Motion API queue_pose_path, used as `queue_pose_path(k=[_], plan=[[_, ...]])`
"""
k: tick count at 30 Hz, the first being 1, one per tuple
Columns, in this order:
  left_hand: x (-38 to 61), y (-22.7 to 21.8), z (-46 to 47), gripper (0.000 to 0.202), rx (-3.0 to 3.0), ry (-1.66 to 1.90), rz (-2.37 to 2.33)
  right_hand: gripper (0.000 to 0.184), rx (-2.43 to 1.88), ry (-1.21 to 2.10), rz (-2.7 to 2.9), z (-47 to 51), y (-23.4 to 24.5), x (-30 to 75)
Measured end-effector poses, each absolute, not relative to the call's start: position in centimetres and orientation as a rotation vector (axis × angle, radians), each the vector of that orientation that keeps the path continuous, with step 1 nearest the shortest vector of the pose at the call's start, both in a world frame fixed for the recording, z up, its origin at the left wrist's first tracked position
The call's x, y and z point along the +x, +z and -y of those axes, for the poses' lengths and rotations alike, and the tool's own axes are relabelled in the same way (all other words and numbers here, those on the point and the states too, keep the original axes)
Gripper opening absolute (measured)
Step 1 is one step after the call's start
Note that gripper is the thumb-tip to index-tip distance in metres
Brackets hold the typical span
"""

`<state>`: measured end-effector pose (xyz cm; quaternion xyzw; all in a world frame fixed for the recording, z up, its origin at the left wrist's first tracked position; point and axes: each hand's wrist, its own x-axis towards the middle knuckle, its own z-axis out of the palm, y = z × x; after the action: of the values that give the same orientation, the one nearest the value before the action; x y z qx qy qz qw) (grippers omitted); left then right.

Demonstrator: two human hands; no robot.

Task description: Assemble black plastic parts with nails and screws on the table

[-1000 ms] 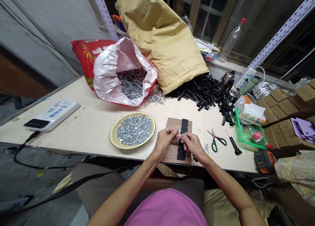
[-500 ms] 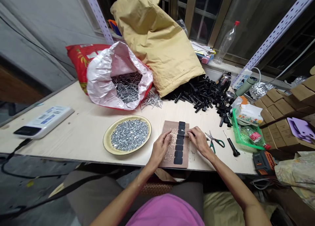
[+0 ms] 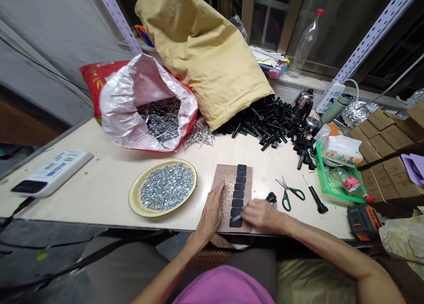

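A brown wooden board (image 3: 248, 180) lies near the table's front edge, with a column of black rounded-square pads (image 3: 238, 194) on it. Pale specks cover the board's middle. My left hand (image 3: 212, 207) rests along the left side, fingers stretched out and lying on the board. My right hand (image 3: 260, 214) is closed around a slim tool (image 3: 236, 218); its metal tip is over the lowest pads and a black end (image 3: 271, 197) shows behind the hand. The grip hides most of this tool. Left of the board stands a yellowish dish (image 3: 134, 202) of small metal washers.
Behind are an open red-and-white sack (image 3: 115, 114) of nails, a big tan bag (image 3: 205, 52) and a pile of black plastic parts (image 3: 265, 123). Scissors (image 3: 287, 191), a black-handled tool (image 3: 316, 198) and a green basket (image 3: 331, 191) lie rightward. A white device (image 3: 56, 171) is far left.
My right hand has moved down along the column of pads, from the upper ones to the lowest, with its tool tip. My left hand stays at the board's left side. The view has shifted slightly.
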<state>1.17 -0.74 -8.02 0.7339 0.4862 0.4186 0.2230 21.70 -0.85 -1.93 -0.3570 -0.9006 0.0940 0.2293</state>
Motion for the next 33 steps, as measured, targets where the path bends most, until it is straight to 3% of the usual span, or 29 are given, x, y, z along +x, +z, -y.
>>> queue_pose_path(k=[2, 7, 12, 15, 22, 27, 33], plan=[[1.1, -7.9, 0.8, 0.055, 2.013, 1.152, -1.362, 0.036, -0.916, 0.222, 2.581, 0.7, -1.9, 22.1], [1.0, -7.6, 0.8, 0.059, 2.023, 1.119, -1.374, 0.047, -1.274, 0.043, 2.454, -4.8, -1.6, 23.3], [1.1, -7.4, 0.9, 0.061, 2.019, 1.094, -1.415, 0.042, -0.853, 0.113, 2.741, -1.3, -2.3, 22.4], [1.2, -7.1, 0.9, 0.061, 2.012, 1.069, -1.428, 0.04, -0.819, 0.181, 2.71, 0.2, -2.4, 22.3], [1.1, -7.1, 0.8, 0.062, 2.002, 1.093, -1.403, 0.04, -1.262, 0.237, 2.412, -4.3, -2.2, 22.7], [1.1, -7.2, 0.8, 0.063, 2.014, 1.104, -1.403, 0.038, -0.896, 0.27, 2.634, -0.7, -2.4, 21.8], [1.2, -7.4, 0.3, 0.059, 2.019, 1.092, -1.393, 0.039, -0.917, 0.188, 2.647, 0.2, -2.3, 21.4]])
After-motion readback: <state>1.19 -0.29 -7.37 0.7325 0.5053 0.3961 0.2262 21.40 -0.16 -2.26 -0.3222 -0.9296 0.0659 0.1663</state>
